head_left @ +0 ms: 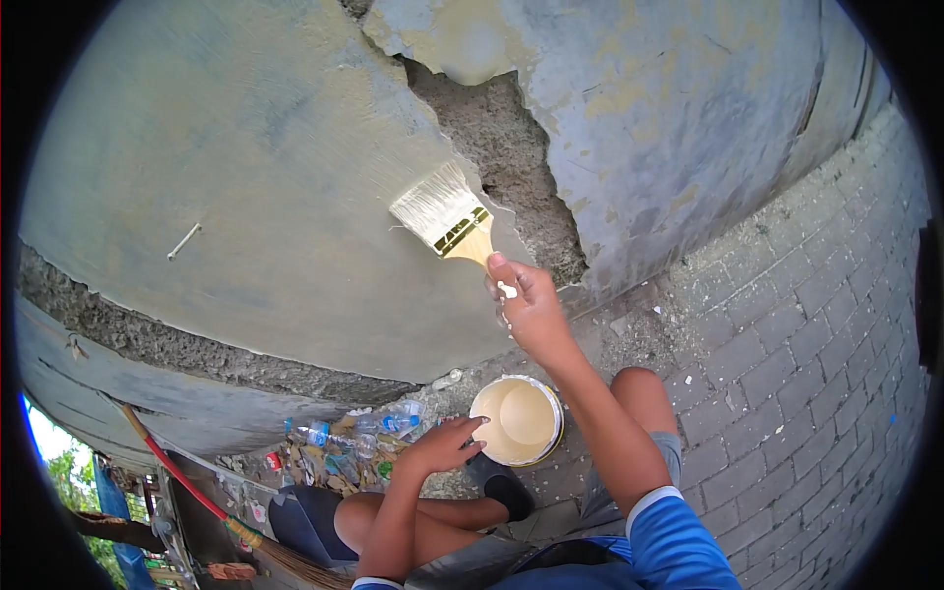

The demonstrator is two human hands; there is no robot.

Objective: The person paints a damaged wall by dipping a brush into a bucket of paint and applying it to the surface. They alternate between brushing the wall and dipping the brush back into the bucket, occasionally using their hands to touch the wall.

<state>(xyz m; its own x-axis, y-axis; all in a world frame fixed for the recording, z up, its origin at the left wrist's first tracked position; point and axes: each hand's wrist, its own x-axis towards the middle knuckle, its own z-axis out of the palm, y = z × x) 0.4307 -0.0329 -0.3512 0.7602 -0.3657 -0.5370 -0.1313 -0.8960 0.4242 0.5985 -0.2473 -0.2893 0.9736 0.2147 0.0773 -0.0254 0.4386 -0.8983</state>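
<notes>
A wide paintbrush (pixel 452 216) with pale bristles and a wooden handle is gripped in my right hand (pixel 526 303), which has white paint spots on the thumb. Its bristles are at the grey plastered wall (pixel 285 216), left of a rough broken patch (pixel 501 147). Whether they touch the surface, I cannot tell. Below, a paint bucket (pixel 559 413) with cream-coloured paint inside stands on the ground. My left hand (pixel 442 445) is beside the bucket's left rim, palm down, fingers stretched out and holding nothing.
Plastic bottles (pixel 401 421) and dry leaves lie along the wall's foot. A broom (pixel 265 546) with a red handle leans at the lower left. Brick paving (pixel 777 393) spreads to the right. A small stick-like piece (pixel 184 241) juts from the wall.
</notes>
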